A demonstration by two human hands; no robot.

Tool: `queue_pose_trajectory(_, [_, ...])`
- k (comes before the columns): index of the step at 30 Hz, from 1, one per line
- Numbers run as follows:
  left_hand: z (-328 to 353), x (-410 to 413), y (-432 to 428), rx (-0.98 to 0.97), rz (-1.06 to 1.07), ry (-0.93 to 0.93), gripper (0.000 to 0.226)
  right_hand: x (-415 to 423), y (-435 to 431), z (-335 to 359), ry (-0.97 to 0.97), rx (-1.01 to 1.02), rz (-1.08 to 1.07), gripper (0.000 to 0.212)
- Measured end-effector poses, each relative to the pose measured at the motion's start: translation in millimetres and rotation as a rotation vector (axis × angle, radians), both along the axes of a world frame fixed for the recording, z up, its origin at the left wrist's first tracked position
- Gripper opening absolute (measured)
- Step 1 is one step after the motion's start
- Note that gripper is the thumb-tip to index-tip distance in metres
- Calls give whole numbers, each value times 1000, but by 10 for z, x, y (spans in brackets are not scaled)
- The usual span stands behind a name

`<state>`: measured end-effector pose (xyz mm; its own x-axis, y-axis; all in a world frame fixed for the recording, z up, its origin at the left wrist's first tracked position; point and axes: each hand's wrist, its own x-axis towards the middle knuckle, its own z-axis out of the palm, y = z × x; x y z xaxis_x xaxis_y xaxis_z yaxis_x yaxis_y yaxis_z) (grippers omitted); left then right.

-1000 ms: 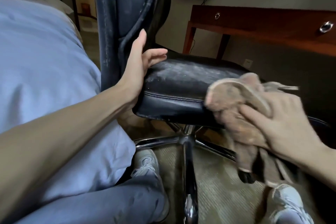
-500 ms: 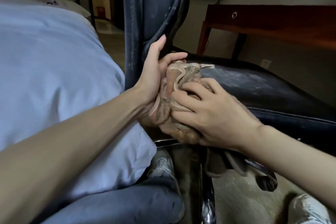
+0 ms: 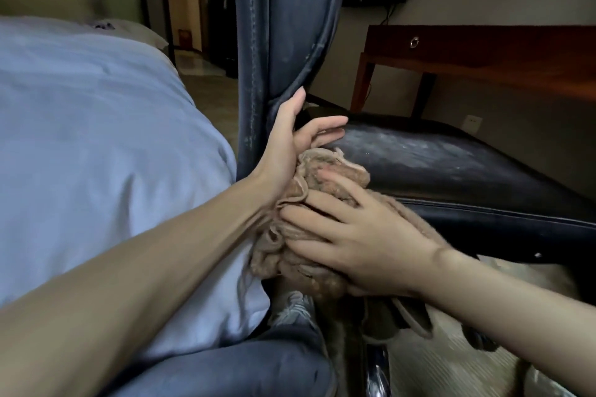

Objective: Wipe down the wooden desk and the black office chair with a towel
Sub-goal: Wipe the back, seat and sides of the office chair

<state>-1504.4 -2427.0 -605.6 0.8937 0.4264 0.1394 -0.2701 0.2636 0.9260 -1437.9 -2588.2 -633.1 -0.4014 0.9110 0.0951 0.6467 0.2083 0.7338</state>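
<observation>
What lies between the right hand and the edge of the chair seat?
The bunched beige towel; the right hand holds it against the black chair seat edge, beside the left hand. The head view shows this.

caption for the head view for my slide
Right hand holds a bunched towel against the seat edge of the black office chair while the left hand rests on its backrest.

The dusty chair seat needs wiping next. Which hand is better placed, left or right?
Right. The right hand holds the towel against the near corner of the seat, beside its dusty top. The left hand lies open at the base of the backrest, holds no towel, and seems to steady it.
</observation>
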Motion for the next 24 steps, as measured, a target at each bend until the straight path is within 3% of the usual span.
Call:
queue_pose_trajectory(2, [-10, -29, 39, 46, -15, 7, 85, 28, -10, -113, -6, -17, -24, 36])
queue_pose_trajectory(7, [-21, -52, 90, 160, 69, 13, 81, 125, -269, -267, -173, -148, -26, 28])
queue_pose_trajectory(12, [4, -68, 52, 138, 103, -4, 78, 99, -411, -173, -40, 102, 77, 32])
queue_pose_trajectory(14, [-1, -82, 20, 36, 43, -22, 78, -65, -149, -42, 9, 112, 40, 31])
queue_pose_trajectory(16, [-20, -84, 23, -11, 4, -41, 78, -169, 54, 85, 24, 39, -29, 46])
queue_pose_trajectory(20, [-8, -83, 97, 86, 30, 9, 80, -122, -114, 127, 91, -36, -119, 48])
queue_pose_trajectory(24, [-3, -55, 83, 153, 122, 24, 78, 184, -586, 214, 237, 151, -71, 41])
